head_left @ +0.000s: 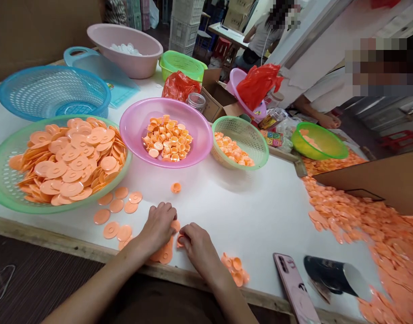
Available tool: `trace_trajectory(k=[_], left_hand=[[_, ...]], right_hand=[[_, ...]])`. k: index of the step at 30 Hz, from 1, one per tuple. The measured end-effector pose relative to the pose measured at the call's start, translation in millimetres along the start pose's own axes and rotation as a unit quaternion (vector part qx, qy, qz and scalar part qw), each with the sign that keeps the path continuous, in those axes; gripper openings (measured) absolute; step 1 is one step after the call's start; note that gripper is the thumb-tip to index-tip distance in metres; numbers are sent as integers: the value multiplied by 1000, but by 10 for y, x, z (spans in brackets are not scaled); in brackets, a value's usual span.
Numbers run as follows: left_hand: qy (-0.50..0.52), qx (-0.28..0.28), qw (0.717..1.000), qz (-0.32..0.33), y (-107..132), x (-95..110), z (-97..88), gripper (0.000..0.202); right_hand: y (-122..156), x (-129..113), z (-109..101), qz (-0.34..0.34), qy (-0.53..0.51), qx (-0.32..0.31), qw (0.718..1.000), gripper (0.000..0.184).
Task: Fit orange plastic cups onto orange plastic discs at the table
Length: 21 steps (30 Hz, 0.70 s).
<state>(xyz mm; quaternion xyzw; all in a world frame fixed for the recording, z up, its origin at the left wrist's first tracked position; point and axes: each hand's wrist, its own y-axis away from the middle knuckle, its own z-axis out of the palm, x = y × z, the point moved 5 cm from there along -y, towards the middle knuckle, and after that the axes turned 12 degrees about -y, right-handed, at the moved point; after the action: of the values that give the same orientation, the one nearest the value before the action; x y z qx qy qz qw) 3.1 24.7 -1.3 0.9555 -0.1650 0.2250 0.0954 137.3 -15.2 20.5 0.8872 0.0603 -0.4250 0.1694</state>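
Observation:
At the table's near edge, my left hand [160, 224] has its fingers curled over an orange plastic disc [175, 225]. More flat discs [165, 254] lie beneath that wrist. My right hand [197, 243], just to the right, pinches a small orange plastic piece [180, 241], mostly covered by the fingers. A single small orange cup [176, 187] stands beyond both hands. Loose discs [116, 205] are spread left of my left hand, and a little pile of orange cups [236, 268] sits right of my right forearm.
A green basket [11, 198] heaped with discs stands left. Behind are a pink bowl [166, 105] of cups, a pale green colander [260, 148] and a blue basket [54, 74]. A phone [296, 288] and black scoop [328, 272] lie right, near piled orange pieces [388, 243]. Two people are beyond.

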Motion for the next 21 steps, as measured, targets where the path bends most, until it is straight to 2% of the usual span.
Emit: trace_trajectory(k=[3,6,8,12,17,21], left_hand=[[36,28,999,21,-56,36,-28,15],[37,66,993,91,-61,69,-52,18],[48,75,990,112,-40,56,-31,16],[98,98,989,46,-36,-58,41,16],[111,87,990,-18,-106,-131,51,12],[229,2,972,-61,-189,-162,-30,17]], right_hand=[[-68,90,-167,24,-82,49,995,20],[-166,198,-339,87,-172,131,972,10],[-258,241,-364,120,-212,150,958,8],[-476,240,-237,132,-229,109,958,7],[-620,181,-108,102,-171,102,975,10],[-660,130,-110,83,-119,97,985,12]])
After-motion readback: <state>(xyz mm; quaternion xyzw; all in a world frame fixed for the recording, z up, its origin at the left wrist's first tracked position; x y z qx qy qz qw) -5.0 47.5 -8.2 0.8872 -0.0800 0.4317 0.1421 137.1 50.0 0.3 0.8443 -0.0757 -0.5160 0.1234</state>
